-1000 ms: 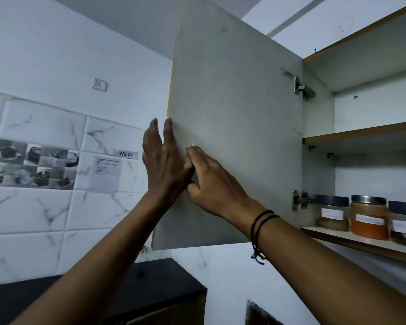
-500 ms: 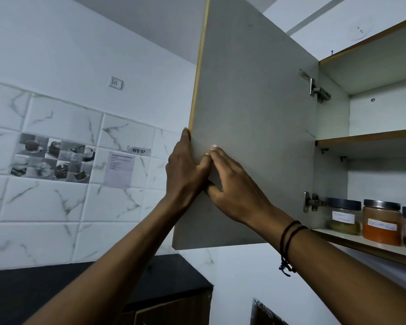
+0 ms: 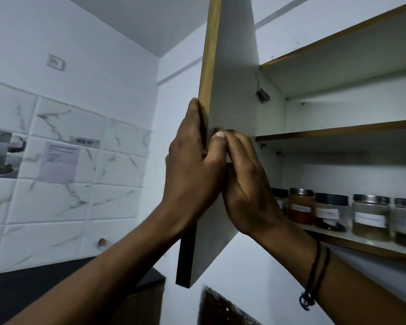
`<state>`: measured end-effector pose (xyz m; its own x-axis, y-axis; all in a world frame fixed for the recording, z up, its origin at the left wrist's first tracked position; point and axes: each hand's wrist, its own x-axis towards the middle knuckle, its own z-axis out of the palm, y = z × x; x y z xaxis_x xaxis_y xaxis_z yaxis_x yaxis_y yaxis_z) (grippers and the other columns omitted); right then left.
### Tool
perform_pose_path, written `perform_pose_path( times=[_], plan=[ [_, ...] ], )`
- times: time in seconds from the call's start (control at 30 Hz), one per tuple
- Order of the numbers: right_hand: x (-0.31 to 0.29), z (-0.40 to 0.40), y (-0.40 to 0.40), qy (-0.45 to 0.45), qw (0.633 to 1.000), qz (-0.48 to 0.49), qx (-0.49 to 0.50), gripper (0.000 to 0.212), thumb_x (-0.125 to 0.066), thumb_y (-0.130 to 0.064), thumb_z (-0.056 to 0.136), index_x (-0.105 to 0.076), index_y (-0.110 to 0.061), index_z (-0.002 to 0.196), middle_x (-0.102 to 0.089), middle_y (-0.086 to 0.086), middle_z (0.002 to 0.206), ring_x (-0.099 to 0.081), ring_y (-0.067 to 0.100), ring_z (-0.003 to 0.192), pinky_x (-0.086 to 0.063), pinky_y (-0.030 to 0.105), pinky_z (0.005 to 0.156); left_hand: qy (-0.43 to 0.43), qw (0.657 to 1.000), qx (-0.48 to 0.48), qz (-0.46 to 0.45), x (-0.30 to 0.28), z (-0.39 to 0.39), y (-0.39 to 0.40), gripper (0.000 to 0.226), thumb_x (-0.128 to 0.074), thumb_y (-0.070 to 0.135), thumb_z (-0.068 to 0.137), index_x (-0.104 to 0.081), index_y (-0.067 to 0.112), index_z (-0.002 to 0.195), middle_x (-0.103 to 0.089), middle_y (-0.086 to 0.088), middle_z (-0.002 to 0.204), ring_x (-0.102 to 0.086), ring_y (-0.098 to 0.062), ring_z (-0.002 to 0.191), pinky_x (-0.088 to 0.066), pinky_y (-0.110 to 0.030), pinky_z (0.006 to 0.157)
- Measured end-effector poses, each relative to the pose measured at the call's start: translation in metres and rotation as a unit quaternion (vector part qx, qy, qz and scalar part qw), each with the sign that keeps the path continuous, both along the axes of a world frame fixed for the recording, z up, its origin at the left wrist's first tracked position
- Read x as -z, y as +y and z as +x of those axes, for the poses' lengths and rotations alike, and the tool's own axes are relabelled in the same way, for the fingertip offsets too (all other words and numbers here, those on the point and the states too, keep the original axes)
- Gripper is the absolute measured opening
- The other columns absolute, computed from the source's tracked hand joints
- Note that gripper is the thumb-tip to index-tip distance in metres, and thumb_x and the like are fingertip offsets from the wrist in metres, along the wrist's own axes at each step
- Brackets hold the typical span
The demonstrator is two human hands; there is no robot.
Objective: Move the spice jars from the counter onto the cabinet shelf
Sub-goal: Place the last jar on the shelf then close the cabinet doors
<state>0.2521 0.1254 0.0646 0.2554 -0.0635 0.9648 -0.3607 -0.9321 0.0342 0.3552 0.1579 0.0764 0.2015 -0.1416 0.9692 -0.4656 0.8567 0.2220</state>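
Observation:
Several glass spice jars with metal lids and white labels stand in a row on the cabinet's bottom shelf point(image 3: 361, 247); one holds orange powder point(image 3: 301, 205), another pale brown spice point(image 3: 370, 216). The grey cabinet door point(image 3: 232, 66) stands nearly edge-on to me. My left hand point(image 3: 192, 165) grips its free edge, fingers on the outer side and thumb on the inner face. Beside that thumb, my right hand point(image 3: 249, 188) presses against the inner face. The right hand hides part of the leftmost jar point(image 3: 280, 195).
The middle shelf point(image 3: 338, 131) and the upper compartment show nothing on them. A dark counter point(image 3: 33, 292) runs below the marbled wall tiles at left. A paper note point(image 3: 59, 160) and a wall socket point(image 3: 55, 62) are on that wall.
The door has swung so its wooden edge now faces me. My left hand has shifted from the flat face to around that edge. More jars have come into view.

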Motion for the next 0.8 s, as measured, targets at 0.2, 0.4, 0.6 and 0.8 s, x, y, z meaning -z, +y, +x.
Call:
perform_pose_path(
  times=[0.2,0.4,0.6,0.8],
  plan=[
    [0.005,-0.074,0.025,-0.078,0.996,0.048,0.023,0.048,-0.032,-0.029,0.101,-0.039,-0.014,0.146,-0.052,0.004,0.138,-0.051,0.011,0.128,-0.044,0.039,0.107,-0.014,0.98,0.196,-0.01,0.003,-0.088,0.004,0.062,-0.044,0.022,0.096,-0.028,0.02,0.156,-0.033,0.023,0.149,-0.035,0.027,0.124,-0.029,-0.005,0.111],
    [0.007,-0.167,0.037,-0.122,0.986,0.052,0.1,0.044,-0.034,-0.023,0.103,-0.041,-0.017,0.146,-0.056,-0.006,0.138,-0.055,0.005,0.125,-0.048,0.04,0.104,-0.018,0.939,0.343,0.019,0.014,-0.192,-0.001,0.059,-0.04,0.023,0.097,-0.029,0.02,0.156,-0.023,0.008,0.165,-0.016,0.001,0.151,-0.014,-0.039,0.127],
    [0.001,-0.239,0.04,-0.141,0.956,0.069,0.247,0.052,-0.045,-0.018,0.104,-0.03,-0.02,0.153,-0.05,-0.003,0.147,-0.05,0.005,0.131,-0.044,0.028,0.108,-0.027,0.919,0.393,0.019,0.018,-0.27,-0.024,0.055,-0.035,0.02,0.098,-0.033,0.011,0.153,-0.024,-0.001,0.165,-0.016,-0.008,0.153,-0.012,-0.045,0.127],
    [0.005,-0.292,0.036,-0.018,0.89,0.016,0.455,0.053,-0.04,-0.02,0.105,-0.022,-0.014,0.154,-0.033,0.004,0.158,-0.031,0.004,0.14,-0.022,0.002,0.108,-0.108,0.954,0.269,-0.069,0.024,-0.32,-0.072,0.056,-0.033,0.024,0.101,-0.031,0.008,0.154,-0.023,-0.008,0.165,-0.016,-0.018,0.155,-0.01,-0.042,0.127]
  ],
)
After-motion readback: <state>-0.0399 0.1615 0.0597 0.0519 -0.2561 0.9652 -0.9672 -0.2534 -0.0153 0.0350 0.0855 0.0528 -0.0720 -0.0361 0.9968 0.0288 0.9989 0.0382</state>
